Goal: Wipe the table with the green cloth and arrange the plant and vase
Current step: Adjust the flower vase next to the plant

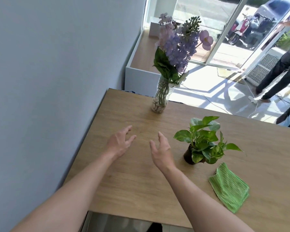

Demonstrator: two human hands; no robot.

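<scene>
A wooden table (132,178) fills the lower view. A clear glass vase (159,99) with pebbles and purple flowers stands near the table's far edge. A small potted plant (202,143) with green leaves in a dark pot stands right of centre. The folded green cloth (229,186) lies flat near the front right, below the plant. My left hand (120,142) and my right hand (161,151) hover over the table's middle, fingers spread and curled, holding nothing. Both are a short way in front of the vase and left of the plant.
A grey wall (49,81) runs along the table's left side. Beyond the far edge are a white low cabinet (141,76), a sunlit floor with cables, and glass doors. A person in dark trousers (278,76) walks at the right.
</scene>
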